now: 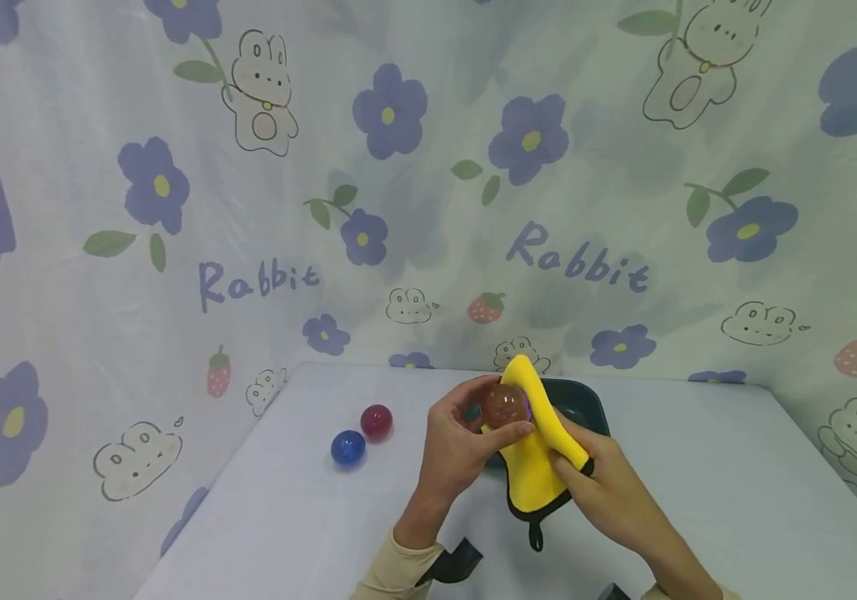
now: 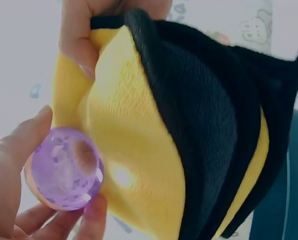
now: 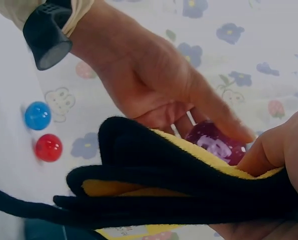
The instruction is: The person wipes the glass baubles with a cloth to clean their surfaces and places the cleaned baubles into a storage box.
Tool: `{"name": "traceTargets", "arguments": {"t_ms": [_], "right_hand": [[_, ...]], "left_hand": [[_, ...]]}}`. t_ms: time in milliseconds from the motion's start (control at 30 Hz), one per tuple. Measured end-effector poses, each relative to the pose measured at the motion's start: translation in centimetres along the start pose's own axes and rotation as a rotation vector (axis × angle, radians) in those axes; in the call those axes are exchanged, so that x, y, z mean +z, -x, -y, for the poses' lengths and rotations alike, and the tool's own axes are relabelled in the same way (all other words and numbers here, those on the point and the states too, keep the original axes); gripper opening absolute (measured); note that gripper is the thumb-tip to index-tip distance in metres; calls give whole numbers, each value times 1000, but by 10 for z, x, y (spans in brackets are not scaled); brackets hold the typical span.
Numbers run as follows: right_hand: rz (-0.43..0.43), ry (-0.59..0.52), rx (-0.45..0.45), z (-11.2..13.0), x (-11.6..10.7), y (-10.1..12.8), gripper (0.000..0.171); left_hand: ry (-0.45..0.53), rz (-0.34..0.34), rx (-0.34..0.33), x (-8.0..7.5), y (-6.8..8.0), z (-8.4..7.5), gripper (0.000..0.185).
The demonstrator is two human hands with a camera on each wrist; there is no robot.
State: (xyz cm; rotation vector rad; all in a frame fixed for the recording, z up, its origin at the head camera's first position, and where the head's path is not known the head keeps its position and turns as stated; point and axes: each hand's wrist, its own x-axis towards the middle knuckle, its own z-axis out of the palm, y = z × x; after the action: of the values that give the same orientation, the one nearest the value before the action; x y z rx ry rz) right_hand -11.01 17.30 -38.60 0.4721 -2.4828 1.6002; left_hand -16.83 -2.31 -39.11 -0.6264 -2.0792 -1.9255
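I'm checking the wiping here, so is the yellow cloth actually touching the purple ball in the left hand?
Touching. The left wrist view shows the yellow cloth pressed against the side of the purple ball, with no gap, while the left hand holds the ball.

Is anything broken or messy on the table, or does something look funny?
Nothing looks broken or spilled. The left hand holds a purple ball against a yellow cloth gripped by the right hand. A blue ball and a red ball sit loose on the table, close together.
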Motion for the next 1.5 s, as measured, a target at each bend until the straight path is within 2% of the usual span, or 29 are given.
{"name": "traceTargets", "arguments": {"t_ms": [167,367,700,967,1200,1500], "right_hand": [[-40,52,-7,3,-3,2,56],[-58,95,-114,4,-4,4,59],[-81,181,-253,0,-2,2,69],[-111,260,-369,-8,-4,-3,74],[-91,228,-348,-14,-6,-6,68],[-59,146,-283,-17,-7,-7,67]], "left_hand": [[-45,26,-16,-1,0,-1,58],[-97,69,-42,-1,1,-1,56],[-191,100,-29,0,3,1,51],[-135,176,5,3,5,-1,42],[-85,208,18,6,5,-3,50],[-117,186,27,5,7,-6,57]]}}
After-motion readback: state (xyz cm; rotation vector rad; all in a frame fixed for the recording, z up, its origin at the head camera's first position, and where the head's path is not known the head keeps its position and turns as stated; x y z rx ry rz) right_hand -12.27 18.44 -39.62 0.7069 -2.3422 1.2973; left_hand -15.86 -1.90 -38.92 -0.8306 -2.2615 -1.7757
